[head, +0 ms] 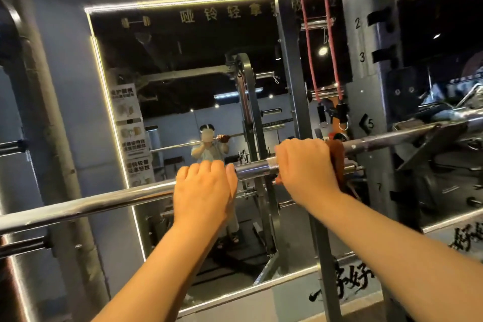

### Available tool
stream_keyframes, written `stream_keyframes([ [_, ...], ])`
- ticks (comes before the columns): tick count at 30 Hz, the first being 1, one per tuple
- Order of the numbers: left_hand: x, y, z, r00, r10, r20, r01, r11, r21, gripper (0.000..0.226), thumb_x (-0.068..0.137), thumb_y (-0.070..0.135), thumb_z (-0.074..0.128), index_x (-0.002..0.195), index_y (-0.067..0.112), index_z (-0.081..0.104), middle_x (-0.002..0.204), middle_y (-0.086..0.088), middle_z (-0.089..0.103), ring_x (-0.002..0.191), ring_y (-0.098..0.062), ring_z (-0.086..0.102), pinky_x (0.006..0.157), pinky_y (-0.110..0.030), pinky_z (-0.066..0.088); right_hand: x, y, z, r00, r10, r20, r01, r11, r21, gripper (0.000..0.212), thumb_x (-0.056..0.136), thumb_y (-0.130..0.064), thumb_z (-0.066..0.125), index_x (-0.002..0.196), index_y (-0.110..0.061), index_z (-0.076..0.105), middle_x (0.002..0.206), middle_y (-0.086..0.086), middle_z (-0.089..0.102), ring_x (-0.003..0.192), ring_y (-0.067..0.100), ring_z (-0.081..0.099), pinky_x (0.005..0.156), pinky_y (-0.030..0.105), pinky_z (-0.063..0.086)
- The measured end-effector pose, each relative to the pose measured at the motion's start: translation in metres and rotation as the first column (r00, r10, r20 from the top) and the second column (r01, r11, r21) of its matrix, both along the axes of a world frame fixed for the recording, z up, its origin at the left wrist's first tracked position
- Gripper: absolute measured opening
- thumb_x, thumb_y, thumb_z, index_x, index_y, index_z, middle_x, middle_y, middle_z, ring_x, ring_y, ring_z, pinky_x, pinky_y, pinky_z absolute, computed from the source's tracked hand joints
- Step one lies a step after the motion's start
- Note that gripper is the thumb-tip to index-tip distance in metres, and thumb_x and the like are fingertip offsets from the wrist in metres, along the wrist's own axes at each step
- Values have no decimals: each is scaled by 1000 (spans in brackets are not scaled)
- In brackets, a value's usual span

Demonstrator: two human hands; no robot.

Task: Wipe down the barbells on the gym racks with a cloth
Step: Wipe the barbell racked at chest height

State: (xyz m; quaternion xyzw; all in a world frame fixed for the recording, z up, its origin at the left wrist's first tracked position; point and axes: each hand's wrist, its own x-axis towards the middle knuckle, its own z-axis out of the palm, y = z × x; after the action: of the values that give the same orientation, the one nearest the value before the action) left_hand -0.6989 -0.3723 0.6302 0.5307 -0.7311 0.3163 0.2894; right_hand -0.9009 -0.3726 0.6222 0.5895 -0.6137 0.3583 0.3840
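Note:
A long steel barbell (256, 168) runs across the view from lower left to upper right, resting in a rack. My left hand (203, 191) grips the bar near its middle, fingers curled over the top. To its right, my right hand (305, 167) wraps a brown cloth (337, 162) around the bar beside the rack upright; the cloth's edge shows past my knuckles. A short knurled stretch of bar lies bare between my hands.
A numbered grey rack upright (373, 60) stands at right with a J-hook (428, 144) holding the bar. Red resistance bands (321, 47) hang from the frame. A large wall mirror (183, 73) ahead reflects the rack and a person. Another upright (49, 112) rises at left.

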Motion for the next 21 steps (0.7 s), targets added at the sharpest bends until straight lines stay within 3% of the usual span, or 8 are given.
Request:
stream_keyframes([
  [3,-27,-2,20,991,-36,127,30,999,44,32,106,32,25,87,21,48,80,3,57,80,-21,60,91,-40,48,8,-1,-32,966,200,165,-187,978,-88,29,109,-36,28,98,-30,53,96,-15,51,99,8,48,116,41,26],
  [6,-50,-12,35,963,-109,246,94,993,71,28,108,30,31,96,20,54,82,1,60,84,-23,63,93,-44,50,7,1,-58,970,231,75,-221,968,-114,44,107,-33,32,145,-14,42,146,3,46,144,25,36,126,46,9],
  [8,-58,-15,32,944,-118,309,111,993,41,26,108,30,28,100,19,51,77,2,53,77,-23,60,79,-42,52,-5,1,-50,979,203,-35,-205,971,-125,38,103,-32,42,137,-15,50,135,4,54,131,28,49,119,46,25],
  [10,-58,-14,27,937,-108,332,107,994,20,21,108,29,29,95,20,42,71,4,40,66,-22,52,62,-39,46,-13,3,-24,985,147,-88,-157,981,-114,19,101,-34,49,104,-20,62,99,-1,60,94,23,56,94,42,42],
  [13,-56,-11,24,943,-130,307,127,991,32,19,107,31,31,90,23,29,71,6,35,63,-22,48,60,-38,51,-17,-1,12,994,101,-42,-98,993,67,45,104,-44,34,70,-23,54,65,-8,50,64,18,47,69,39,41],
  [15,-56,-11,24,949,-127,288,125,992,25,21,108,33,30,89,24,28,69,8,33,63,-21,50,64,-39,56,-10,-6,13,996,89,5,-89,996,24,48,103,-43,32,63,-24,50,58,-9,45,57,18,45,64,37,35],
  [18,-57,-11,22,959,-108,263,113,994,-4,29,109,36,21,87,23,35,67,8,37,60,-21,54,61,-38,54,0,-6,-19,981,156,112,-140,981,-136,30,104,-36,37,81,-27,54,79,-9,51,78,18,49,85,39,39],
  [21,-57,-13,21,958,-80,276,91,995,-27,32,109,37,20,88,21,39,68,6,43,56,-20,51,56,-36,49,5,-12,-54,972,218,92,-199,962,-186,33,102,-35,38,128,-19,51,129,2,51,130,25,42,123,48,18],
])
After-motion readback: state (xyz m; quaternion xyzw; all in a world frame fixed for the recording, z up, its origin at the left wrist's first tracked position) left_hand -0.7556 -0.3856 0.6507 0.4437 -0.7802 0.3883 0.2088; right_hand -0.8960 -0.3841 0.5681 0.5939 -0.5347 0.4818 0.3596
